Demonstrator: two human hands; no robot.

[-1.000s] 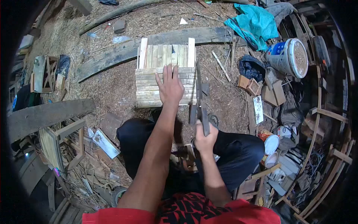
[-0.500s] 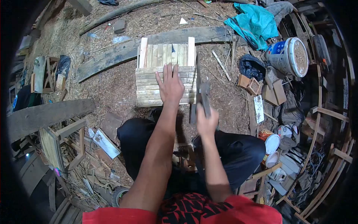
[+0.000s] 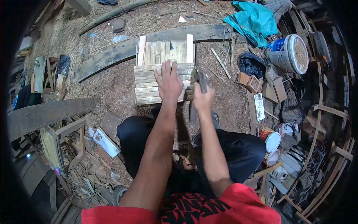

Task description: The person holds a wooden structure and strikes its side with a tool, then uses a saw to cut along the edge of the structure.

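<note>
A small panel of pale wooden slats (image 3: 149, 84) lies on the sawdust-covered ground in front of my knees. My left hand (image 3: 169, 82) presses flat on its right half, fingers spread. My right hand (image 3: 203, 99) grips a dark long-bladed knife (image 3: 200, 76), the blade standing along the panel's right edge. Behind the panel a second slatted piece (image 3: 164, 50) with two upright side strips leans on a dark curved plank (image 3: 112, 54).
A white bucket (image 3: 289, 54) and a teal cloth (image 3: 253, 20) lie at the back right. Small wooden boxes (image 3: 250, 82), paint tins (image 3: 270, 143) and bent wooden hoops (image 3: 320, 149) crowd the right. Wooden frames (image 3: 61, 143) and a thick beam (image 3: 44, 114) sit to the left.
My right hand has moved forward and up with the knife, from near my knee to the panel's right edge. My left hand has stayed on the slats.
</note>
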